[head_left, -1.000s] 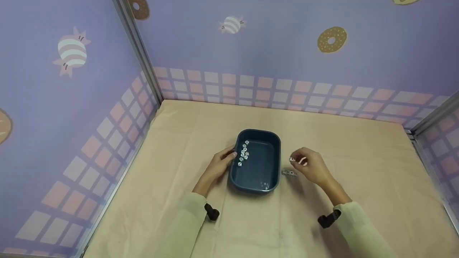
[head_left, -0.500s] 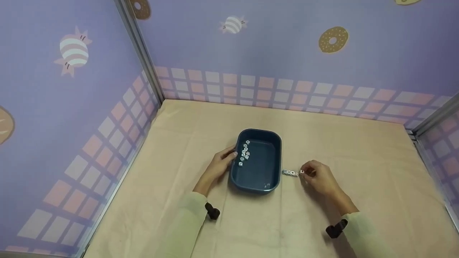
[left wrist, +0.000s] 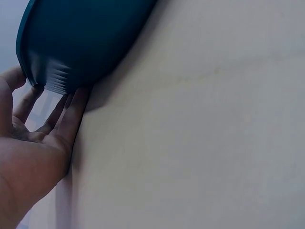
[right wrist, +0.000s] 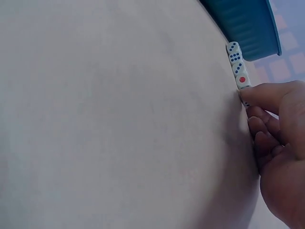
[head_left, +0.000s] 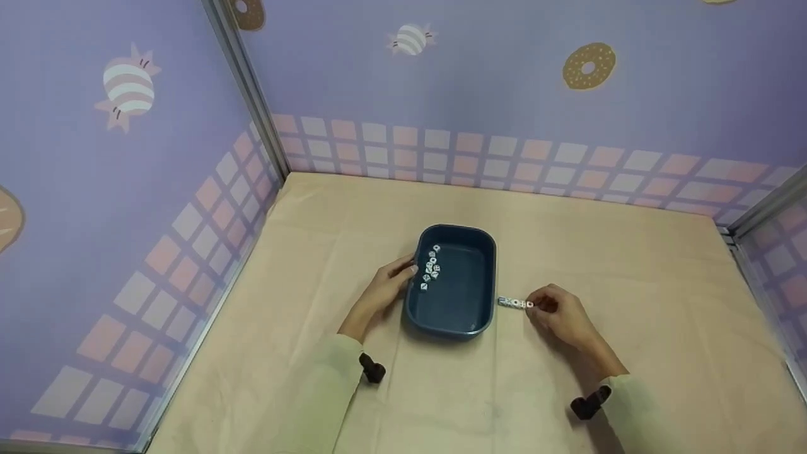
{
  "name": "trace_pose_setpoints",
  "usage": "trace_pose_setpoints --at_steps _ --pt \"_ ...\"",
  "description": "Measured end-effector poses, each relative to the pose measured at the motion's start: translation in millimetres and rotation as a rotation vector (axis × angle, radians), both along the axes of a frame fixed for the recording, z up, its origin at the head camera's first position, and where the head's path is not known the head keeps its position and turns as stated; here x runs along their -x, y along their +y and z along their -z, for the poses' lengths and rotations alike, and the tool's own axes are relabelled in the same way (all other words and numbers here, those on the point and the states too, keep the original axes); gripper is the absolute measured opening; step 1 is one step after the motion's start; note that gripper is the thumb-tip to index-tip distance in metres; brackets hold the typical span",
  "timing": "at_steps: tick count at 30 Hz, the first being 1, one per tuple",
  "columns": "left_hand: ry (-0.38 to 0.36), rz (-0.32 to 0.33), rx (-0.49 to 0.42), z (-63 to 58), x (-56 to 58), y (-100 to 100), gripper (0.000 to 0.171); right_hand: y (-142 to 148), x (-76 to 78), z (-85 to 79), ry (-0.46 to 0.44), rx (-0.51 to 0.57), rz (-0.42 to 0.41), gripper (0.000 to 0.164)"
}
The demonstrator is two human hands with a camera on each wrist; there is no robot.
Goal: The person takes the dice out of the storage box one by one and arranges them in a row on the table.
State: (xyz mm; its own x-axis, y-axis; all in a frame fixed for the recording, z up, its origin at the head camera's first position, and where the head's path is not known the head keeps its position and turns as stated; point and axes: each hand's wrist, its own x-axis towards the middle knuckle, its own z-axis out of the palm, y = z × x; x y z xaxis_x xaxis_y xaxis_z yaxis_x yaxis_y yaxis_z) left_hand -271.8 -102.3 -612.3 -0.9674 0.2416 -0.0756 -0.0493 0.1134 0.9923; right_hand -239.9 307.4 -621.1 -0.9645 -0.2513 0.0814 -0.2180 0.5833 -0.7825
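Note:
A dark blue rectangular tub (head_left: 452,331) stands on the cloth with several white dice (head_left: 432,265) scattered along its left inner side. My left hand (head_left: 383,289) grips the tub's left wall, the thumb at the rim and the fingers against the outside, as the left wrist view (left wrist: 43,143) also shows. To the right of the tub lies a straight row of dice (head_left: 512,303), running out from its wall. At the row's right end my right hand (head_left: 561,315) pinches a die (head_left: 529,305) between thumb and fingers, against its neighbour. In the right wrist view the thumb partly hides this die.
A pale cloth (head_left: 328,239) covers the table. Purple patterned panels (head_left: 492,82) rise at the back and both sides, with a metal post (head_left: 249,94) in the back left corner. Both wrists wear black camera mounts (head_left: 590,403).
My right hand has come down and to the right with a die, then brought it left against the end of the row. The left hand stays on the tub.

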Motion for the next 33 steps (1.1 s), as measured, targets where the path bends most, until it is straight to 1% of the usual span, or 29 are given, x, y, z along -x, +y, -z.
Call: trace_pose_setpoints --at_steps 4,7,11,14,16,22,29,33 --pt "-0.002 -0.002 0.014 -0.7 0.3 0.1 0.055 0.7 0.6 0.8 -0.046 0.024 0.015 0.018" --pt "0.005 -0.006 0.026 -0.1 0.5 -0.6 0.055 -1.3 1.4 1.6 -0.055 0.021 0.024 0.018" --pt "0.015 -0.015 0.02 0.2 0.6 -0.6 0.054 -4.4 1.3 3.0 -0.052 0.016 0.043 0.017" --pt "0.011 -0.008 0.009 0.2 0.8 0.9 0.054 -4.4 -0.2 3.9 -0.046 0.018 0.056 0.016" --pt "0.006 -0.008 0.018 0.8 0.4 1.4 0.054 -4.3 -1.1 4.7 -0.045 0.016 0.057 0.015" --pt "0.03 -0.013 0.039 2.0 0.1 0.5 0.054 -6.6 -0.9 6.7 -0.032 0.012 0.055 0.015" --pt "-0.011 0.004 -0.001 0.8 -0.1 0.8 0.056 -7.3 -0.9 7.2 -0.014 0.035 0.056 0.013" --pt "-0.026 0.0 -0.005 0.9 0.0 1.3 0.056 -7.5 -1.1 6.6 -0.015 0.034 0.059 0.013"
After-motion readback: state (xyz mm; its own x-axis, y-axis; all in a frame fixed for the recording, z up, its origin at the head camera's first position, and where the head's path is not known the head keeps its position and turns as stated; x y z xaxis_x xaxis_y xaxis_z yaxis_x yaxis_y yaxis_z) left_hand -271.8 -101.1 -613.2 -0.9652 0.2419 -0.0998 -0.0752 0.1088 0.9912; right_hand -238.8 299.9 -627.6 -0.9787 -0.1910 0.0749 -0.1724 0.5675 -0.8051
